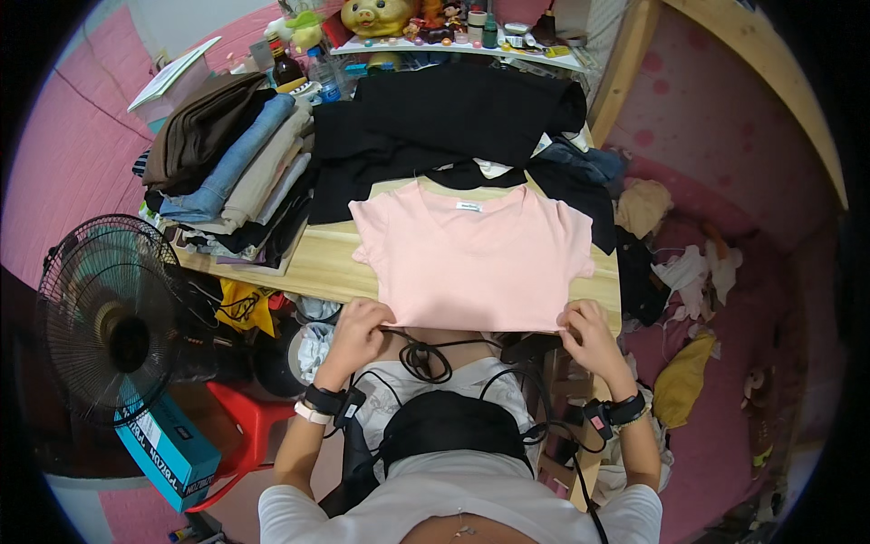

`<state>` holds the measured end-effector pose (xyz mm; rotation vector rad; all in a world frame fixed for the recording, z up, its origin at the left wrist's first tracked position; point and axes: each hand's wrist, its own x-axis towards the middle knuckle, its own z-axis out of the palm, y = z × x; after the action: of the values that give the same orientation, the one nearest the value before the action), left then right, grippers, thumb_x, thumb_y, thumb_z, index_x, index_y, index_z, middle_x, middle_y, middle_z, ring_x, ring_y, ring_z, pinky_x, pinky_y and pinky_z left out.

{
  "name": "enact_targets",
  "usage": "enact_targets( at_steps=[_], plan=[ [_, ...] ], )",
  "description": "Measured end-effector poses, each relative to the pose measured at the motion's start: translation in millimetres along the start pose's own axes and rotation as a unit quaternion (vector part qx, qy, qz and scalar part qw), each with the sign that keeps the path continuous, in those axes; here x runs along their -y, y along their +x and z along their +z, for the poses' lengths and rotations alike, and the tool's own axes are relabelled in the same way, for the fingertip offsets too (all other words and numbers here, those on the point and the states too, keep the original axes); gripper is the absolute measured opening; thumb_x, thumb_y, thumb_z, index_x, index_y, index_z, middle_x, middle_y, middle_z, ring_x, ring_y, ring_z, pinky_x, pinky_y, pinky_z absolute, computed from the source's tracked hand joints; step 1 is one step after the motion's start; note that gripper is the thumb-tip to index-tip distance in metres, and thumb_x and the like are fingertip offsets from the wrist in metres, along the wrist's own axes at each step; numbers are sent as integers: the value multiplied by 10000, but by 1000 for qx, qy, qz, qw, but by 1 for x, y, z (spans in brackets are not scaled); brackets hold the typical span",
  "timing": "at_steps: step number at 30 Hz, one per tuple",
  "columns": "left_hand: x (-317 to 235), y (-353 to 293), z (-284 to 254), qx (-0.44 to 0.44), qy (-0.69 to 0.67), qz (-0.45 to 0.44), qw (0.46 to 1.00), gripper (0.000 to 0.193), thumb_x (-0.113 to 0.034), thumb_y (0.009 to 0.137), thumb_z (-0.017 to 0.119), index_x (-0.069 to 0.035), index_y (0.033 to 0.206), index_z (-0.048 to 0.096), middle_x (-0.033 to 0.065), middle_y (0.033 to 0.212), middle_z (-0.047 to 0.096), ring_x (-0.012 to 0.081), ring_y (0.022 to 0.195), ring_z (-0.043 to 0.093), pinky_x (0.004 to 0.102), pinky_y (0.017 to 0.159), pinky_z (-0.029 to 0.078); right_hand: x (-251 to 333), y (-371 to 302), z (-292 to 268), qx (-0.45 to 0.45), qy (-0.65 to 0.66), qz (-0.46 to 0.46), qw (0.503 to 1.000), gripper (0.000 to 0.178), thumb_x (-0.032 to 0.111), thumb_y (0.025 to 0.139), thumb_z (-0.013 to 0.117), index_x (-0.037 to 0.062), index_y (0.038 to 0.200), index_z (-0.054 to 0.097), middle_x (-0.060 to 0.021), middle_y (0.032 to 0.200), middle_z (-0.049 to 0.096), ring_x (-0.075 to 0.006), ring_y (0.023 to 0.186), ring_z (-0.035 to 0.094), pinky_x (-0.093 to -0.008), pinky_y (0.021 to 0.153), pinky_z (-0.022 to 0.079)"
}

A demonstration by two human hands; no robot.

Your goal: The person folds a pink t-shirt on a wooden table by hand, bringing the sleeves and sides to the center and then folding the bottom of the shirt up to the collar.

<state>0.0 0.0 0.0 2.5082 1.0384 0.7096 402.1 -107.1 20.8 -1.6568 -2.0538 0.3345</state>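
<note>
A pale pink short-sleeved T-shirt (471,263) lies spread on the light wooden table (326,258), its neckline away from me and its lower edge along the table's front. My left hand (361,331) pinches the lower left corner of the shirt. At the lower right corner, my right hand (587,334) is closed on the cloth in the same way. Both hands sit level with the table's front edge. Just beyond the collar, black garments (453,118) are heaped across the back of the table.
A tall stack of folded clothes (231,172) stands on the table's left. Behind is a white shelf (462,50) with figurines and bottles. A black fan (118,317) and a red stool (245,426) are at left. Clothes lie on pink bedding (707,363) at right. Black cables (426,354) hang before me.
</note>
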Motion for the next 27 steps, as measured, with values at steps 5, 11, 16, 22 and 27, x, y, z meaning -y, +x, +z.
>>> enact_targets(
  at_steps=[5,11,16,22,27],
  plan=[
    [37,28,-4,-115,-175,-237,948,255,-62,795,571,-1,1042,581,202,1020,601,351,980,539,414,906,412,-5,38,-10,-98,52,68,992,187,144,825,574,7,950,598,-172,1073,545,-353,1062,489,-421,927,370],
    [106,99,26,-119,-13,-174,977,475,-135,815,633,25,1226,456,254,1098,596,408,1034,562,426,867,451,-93,99,23,-160,-68,45,984,382,188,853,556,64,1214,545,-203,1330,453,-403,1230,402,-432,1030,337],
    [95,93,31,-121,-121,-195,966,531,-23,830,623,-9,1274,332,171,902,597,242,841,601,346,738,477,-98,90,30,-22,-158,191,969,515,344,940,423,275,1442,334,-90,1510,302,-353,1384,254,-566,1070,235],
    [96,79,6,-217,-79,-284,931,490,-29,768,700,-21,1176,427,56,708,472,181,639,512,307,596,433,-84,79,20,-9,-206,264,942,532,367,951,420,272,1457,289,-32,1513,304,-327,1398,235,-668,1042,185],
    [80,78,12,-260,20,-274,926,429,-50,772,680,-24,1153,483,167,907,533,316,805,542,403,725,451,-62,82,19,-18,-260,279,924,541,347,936,453,193,1439,328,-69,1502,312,-327,1394,242,-655,1054,181]
  ],
)
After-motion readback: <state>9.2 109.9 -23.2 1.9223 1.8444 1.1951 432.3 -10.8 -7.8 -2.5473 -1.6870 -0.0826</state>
